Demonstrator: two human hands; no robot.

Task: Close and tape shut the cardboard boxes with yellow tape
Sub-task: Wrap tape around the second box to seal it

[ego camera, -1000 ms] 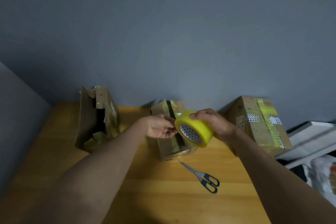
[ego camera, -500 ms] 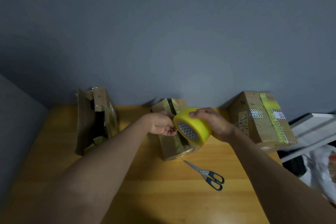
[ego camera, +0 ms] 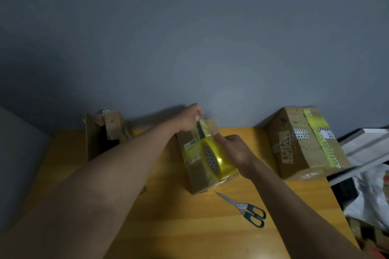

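A small cardboard box (ego camera: 194, 171) stands in the middle of the wooden table (ego camera: 174, 223). My right hand (ego camera: 236, 150) grips the yellow tape roll (ego camera: 216, 159) just above the box's near part. My left hand (ego camera: 188, 119) pinches the free end of the tape strip (ego camera: 200, 132) over the box's far edge, so the strip stretches along the top. A box (ego camera: 305, 143) sealed with yellow tape sits at the right. At the left stands an open, torn box (ego camera: 105, 132).
Blue-handled scissors (ego camera: 245, 209) lie on the table in front of the middle box. White boards (ego camera: 366, 147) and a white plastic bag (ego camera: 372, 197) sit beyond the table's right edge. A grey wall rises right behind the boxes.
My left hand has pulled the tape end away from the roll toward the far edge of the middle box. The right hand lowered the roll closer to the box top.
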